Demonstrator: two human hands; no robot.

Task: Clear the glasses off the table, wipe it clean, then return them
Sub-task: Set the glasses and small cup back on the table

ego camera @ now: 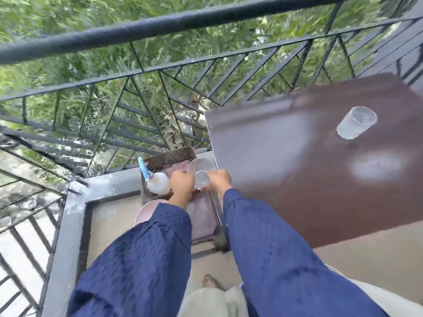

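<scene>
I count one table (297, 184), one basket (169, 156) off its left edge by the railing (160, 26), one spray bottle (158, 183), and three glasses. Table glass (356, 125) stands near the far right, with wide free surface to its left. Right hand (219, 179) grips front glass (202, 179) in the basket, back glass (201, 164) behind. I can't tell the left hand's (180, 181) grip.

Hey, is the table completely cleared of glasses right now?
No, one clear glass stands upright on the brown table, toward its far right side.

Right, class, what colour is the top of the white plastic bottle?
Light blue: the top of the white plastic bottle, clearest in the head view.
</scene>
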